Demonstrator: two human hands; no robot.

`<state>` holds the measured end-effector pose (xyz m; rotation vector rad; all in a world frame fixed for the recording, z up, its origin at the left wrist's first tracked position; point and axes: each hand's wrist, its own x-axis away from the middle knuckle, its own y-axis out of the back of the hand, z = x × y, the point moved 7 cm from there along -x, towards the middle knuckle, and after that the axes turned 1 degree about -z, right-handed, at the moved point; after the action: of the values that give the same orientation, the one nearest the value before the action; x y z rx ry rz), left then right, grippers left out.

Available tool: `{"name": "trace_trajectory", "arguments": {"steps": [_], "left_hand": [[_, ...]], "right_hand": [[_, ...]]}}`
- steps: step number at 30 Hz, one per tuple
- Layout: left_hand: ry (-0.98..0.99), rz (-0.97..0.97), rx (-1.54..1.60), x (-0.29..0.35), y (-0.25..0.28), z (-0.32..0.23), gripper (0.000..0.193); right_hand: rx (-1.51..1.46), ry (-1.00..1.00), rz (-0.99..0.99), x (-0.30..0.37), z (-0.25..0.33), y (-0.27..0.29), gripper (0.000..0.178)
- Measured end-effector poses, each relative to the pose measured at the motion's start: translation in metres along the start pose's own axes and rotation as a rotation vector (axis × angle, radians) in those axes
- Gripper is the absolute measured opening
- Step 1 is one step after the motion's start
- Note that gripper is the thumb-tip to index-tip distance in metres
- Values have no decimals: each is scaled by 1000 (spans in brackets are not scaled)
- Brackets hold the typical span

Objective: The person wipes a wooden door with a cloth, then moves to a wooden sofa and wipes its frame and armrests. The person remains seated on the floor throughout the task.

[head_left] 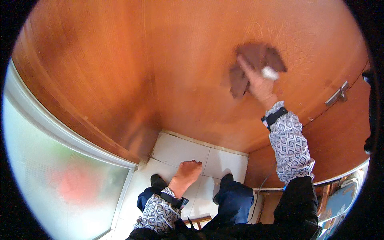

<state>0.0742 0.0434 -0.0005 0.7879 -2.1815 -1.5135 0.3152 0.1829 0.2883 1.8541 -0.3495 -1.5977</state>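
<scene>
My right hand [262, 86] reaches up and holds a brown cloth [252, 56] flat against a reddish-brown wooden panel [192, 52]. The cloth is bunched, with its folds spreading out on both sides of my fingers and its edges blurred. A small white thing [270, 73] shows at that hand's fingers; I cannot make out what it is. Lower down, over the floor, my left hand [188, 173] is closed in a fist, and nothing shows in it. Both forearms wear patterned sleeves with dark bands at the wrists.
Pale scratches mark the panel right of the cloth. A metal latch [338, 94] sits at the panel's right. On the left stands a frosted glass pane [60, 176] in a white frame. White floor tiles [180, 150] lie below, around my feet. A cable [256, 200] hangs at lower right.
</scene>
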Motion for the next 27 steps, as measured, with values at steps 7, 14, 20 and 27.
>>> {"name": "trace_trajectory", "arguments": {"steps": [7,14,20,27], "left_hand": [[27,-55,-4,-5,6,6,13],[-11,-91,-5,0,5,8,15],[24,-53,-35,-2,2,7,15],[-37,-167,38,-5,3,-9,13]], "right_hand": [[66,403,669,139,17,-104,43],[323,461,380,59,31,-53,42],[381,247,-352,-89,46,59,43],[490,605,42,-38,74,-37,32]]}}
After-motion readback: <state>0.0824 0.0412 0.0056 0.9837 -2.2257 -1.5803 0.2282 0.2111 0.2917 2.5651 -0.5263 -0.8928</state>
